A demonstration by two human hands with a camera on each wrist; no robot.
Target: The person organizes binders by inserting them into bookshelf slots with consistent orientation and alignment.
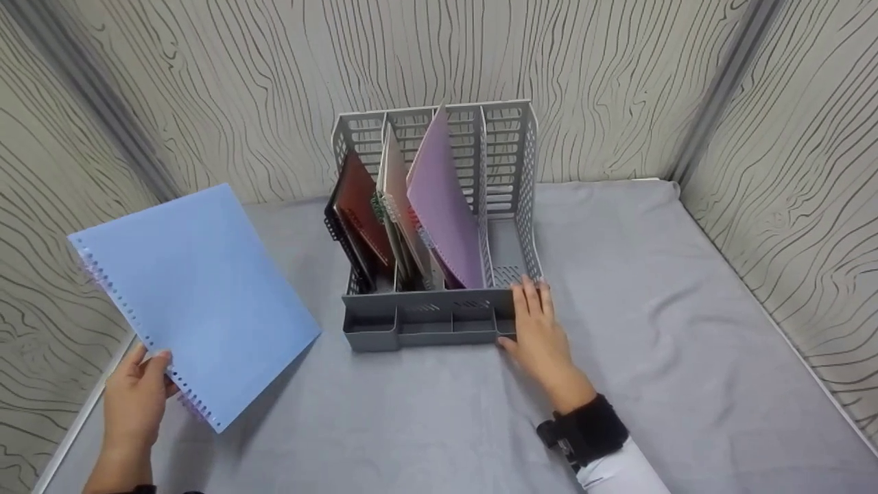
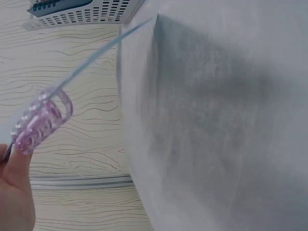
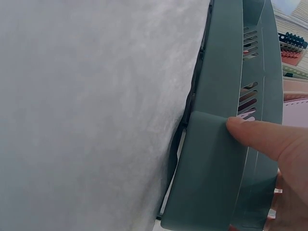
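Observation:
My left hand (image 1: 137,394) holds a blue spiral notebook (image 1: 199,295) by its bound edge, with the thumb on the cover. The notebook is raised and tilted left of a grey file organizer (image 1: 422,339). In the left wrist view, its purple plastic coil (image 2: 41,127) shows by the thumb. My right hand (image 1: 542,343) rests on the organizer's front right corner, fingers extended over the front wall and thumb against the small front tray. Standing in the organizer are a black notebook (image 1: 346,237), a reddish-brown notebook (image 1: 367,226), pale notebooks (image 1: 399,185) and a purple notebook (image 1: 446,199).
Grey cloth (image 1: 686,329) covers the table. Wood-patterned panels (image 1: 590,89) enclose the back and both sides. The organizer's rightmost slot (image 1: 504,240) holds no notebook. Small compartments (image 1: 425,324) run along its front.

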